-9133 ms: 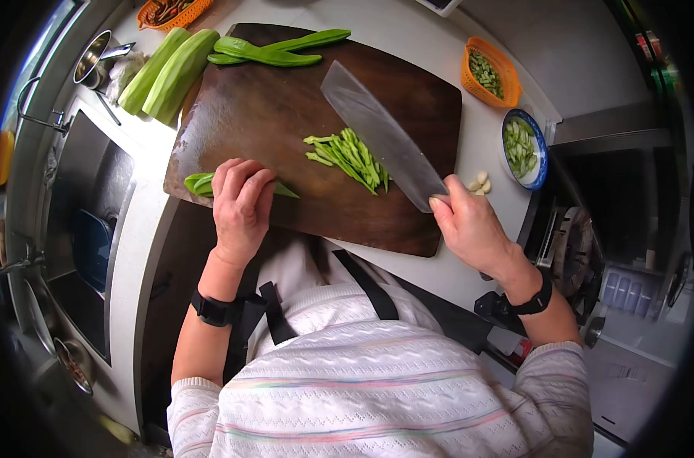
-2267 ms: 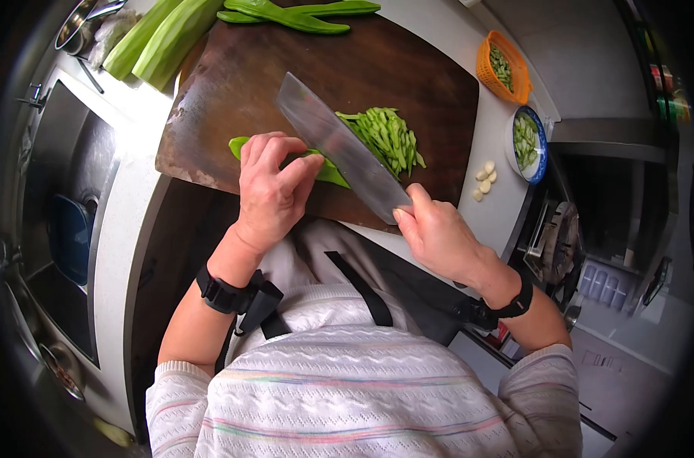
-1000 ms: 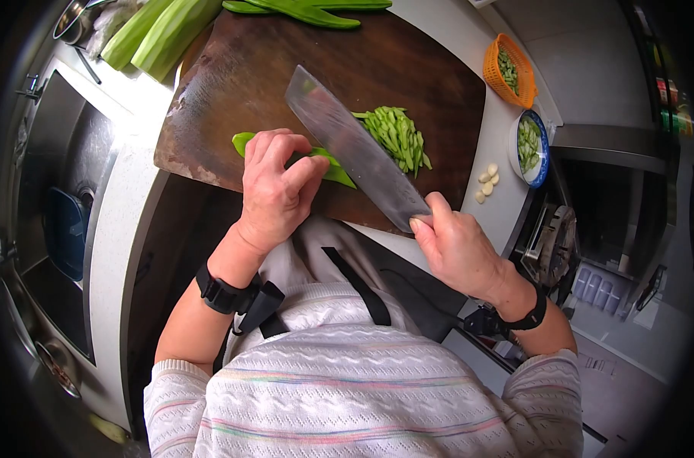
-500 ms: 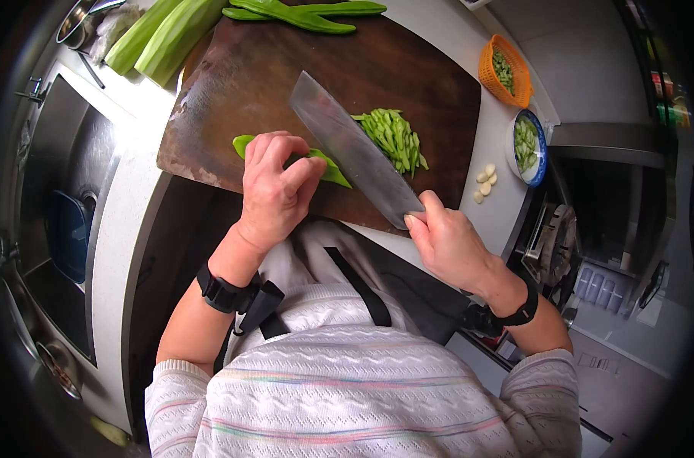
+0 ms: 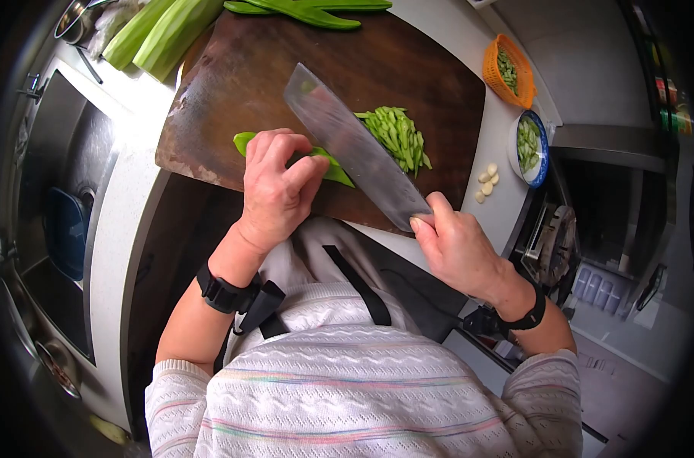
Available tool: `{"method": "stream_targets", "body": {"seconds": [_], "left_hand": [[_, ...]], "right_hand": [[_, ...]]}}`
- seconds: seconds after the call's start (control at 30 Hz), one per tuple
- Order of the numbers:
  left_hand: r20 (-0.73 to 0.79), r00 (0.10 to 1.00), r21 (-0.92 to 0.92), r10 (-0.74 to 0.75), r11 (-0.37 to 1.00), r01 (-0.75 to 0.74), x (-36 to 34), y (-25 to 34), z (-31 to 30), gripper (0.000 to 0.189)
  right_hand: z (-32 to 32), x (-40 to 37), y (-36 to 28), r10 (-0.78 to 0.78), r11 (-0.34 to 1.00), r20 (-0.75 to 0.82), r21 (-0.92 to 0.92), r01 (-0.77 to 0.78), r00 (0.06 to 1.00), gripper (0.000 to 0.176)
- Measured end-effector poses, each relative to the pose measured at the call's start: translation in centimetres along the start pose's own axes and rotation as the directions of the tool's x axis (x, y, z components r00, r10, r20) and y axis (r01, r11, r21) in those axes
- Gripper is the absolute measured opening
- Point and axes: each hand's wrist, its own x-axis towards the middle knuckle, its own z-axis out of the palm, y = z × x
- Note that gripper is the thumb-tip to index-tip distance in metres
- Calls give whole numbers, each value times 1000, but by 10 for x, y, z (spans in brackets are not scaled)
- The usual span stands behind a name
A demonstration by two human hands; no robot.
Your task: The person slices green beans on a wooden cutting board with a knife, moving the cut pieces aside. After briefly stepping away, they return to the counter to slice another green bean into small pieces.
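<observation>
My left hand (image 5: pixel 277 187) presses a green pepper (image 5: pixel 337 175) to the dark wooden cutting board (image 5: pixel 431 65) near its front edge, fingers curled over it. The pepper's ends show on either side of the fingers; its middle is hidden. My right hand (image 5: pixel 468 248) grips the handle of a cleaver (image 5: pixel 356 149), whose broad blade slants up and left across the board, just right of my left fingers. A pile of sliced green pepper strips (image 5: pixel 397 133) lies right of the blade. Whole long green peppers (image 5: pixel 324 14) rest at the board's far edge.
Peeled pale green gourds (image 5: pixel 167 38) lie at the far left, above a sink (image 5: pixel 87 145). On the right stand an orange basket (image 5: pixel 524 76) with chopped greens and a blue-rimmed bowl (image 5: pixel 542 164) of slices. Several garlic cloves (image 5: pixel 487 182) sit beside the board.
My right hand has shifted slightly right, and the cleaver blade's tip has moved a little up and left. My left hand stays on the pepper.
</observation>
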Motion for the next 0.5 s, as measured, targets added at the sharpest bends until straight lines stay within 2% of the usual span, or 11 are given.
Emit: {"method": "stream_targets", "body": {"seconds": [0.43,0.47,0.5], "left_hand": [[2,1000,6,1,1000,-1,1,1,0,19],[6,1000,9,5,1000,-5,0,1,0,19],[9,1000,13,9,1000,-9,0,1,0,19]], "right_hand": [[20,18,1,-33,999,-28,0,33,999,17],[18,17,0,40,999,21,-2,-40,999,19],[18,16,2,42,999,17,5,-43,999,19]]}}
